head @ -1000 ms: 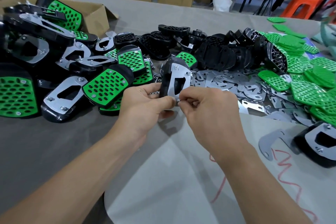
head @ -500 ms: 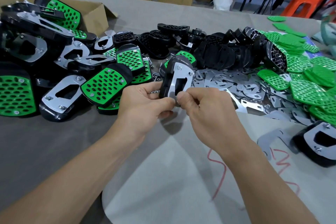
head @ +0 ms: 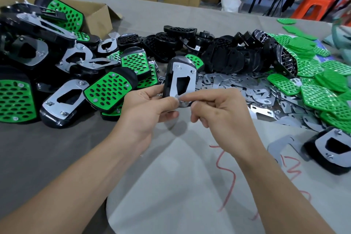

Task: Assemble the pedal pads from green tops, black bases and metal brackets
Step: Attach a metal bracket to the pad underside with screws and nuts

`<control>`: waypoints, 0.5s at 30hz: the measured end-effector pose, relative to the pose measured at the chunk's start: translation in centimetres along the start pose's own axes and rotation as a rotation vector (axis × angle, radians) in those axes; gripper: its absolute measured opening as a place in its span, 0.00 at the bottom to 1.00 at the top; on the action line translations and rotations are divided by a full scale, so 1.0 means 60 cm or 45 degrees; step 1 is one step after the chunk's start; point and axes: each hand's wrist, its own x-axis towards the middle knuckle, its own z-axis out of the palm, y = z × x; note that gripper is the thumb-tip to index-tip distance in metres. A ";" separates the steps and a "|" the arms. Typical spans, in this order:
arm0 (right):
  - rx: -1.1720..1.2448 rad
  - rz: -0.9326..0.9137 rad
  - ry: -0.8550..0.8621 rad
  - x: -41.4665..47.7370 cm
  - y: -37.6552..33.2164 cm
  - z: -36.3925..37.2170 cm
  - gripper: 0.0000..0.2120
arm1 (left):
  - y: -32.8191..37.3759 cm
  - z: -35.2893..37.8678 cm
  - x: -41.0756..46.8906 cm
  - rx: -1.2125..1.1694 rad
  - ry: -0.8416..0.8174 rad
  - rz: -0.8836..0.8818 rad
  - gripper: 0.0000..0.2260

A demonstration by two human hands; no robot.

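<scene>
My left hand (head: 150,108) grips a pedal pad (head: 180,77) by its near end, held upright above the table with its metal bracket side facing me. My right hand (head: 218,108) pinches at the pad's lower bracket corner, fingertips pressed against my left thumb; what it pinches is too small to tell. Loose metal brackets (head: 247,89) lie spread behind my hands. Black bases (head: 224,55) are heaped further back. Green tops (head: 319,74) pile up at the right.
Assembled pads (head: 108,91) are heaped at the left, beside an open cardboard box (head: 95,17). Another pad (head: 330,148) lies bracket-up at the right edge with a loose bracket (head: 283,146) beside it. A white sheet with red marks (head: 190,186) covers the near table.
The pad has tipped a little more upright in my left hand. My right fingers have shifted slightly at its lower corner. The piles have not moved.
</scene>
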 end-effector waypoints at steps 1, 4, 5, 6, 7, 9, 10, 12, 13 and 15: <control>-0.010 0.012 0.019 0.000 0.000 0.002 0.13 | -0.001 0.001 -0.001 -0.014 0.000 -0.014 0.12; -0.080 0.060 0.079 0.001 0.000 -0.002 0.09 | -0.003 0.005 -0.003 -0.044 0.007 -0.042 0.12; -0.115 0.077 0.074 0.001 0.000 -0.004 0.08 | -0.003 0.005 -0.002 -0.047 0.010 -0.042 0.12; -0.121 0.087 0.070 0.001 0.000 -0.006 0.08 | -0.003 0.005 -0.001 -0.051 0.017 -0.040 0.12; -0.074 0.088 0.065 0.001 0.000 -0.007 0.07 | -0.002 0.004 0.001 -0.057 0.022 -0.035 0.12; 0.071 0.079 0.030 0.000 -0.003 -0.006 0.08 | -0.001 0.002 0.001 -0.064 0.016 -0.038 0.12; 0.103 0.078 0.003 0.000 -0.004 -0.005 0.11 | -0.001 0.001 0.001 -0.068 0.009 -0.045 0.12; 0.084 0.084 -0.008 -0.001 -0.004 -0.001 0.12 | -0.001 -0.001 0.002 -0.091 0.024 -0.058 0.13; 0.073 0.088 0.013 -0.001 -0.003 -0.001 0.09 | 0.000 -0.001 0.002 -0.100 0.040 -0.063 0.13; 0.066 0.088 0.061 0.000 -0.002 -0.005 0.07 | 0.000 0.000 0.003 -0.093 0.054 -0.063 0.11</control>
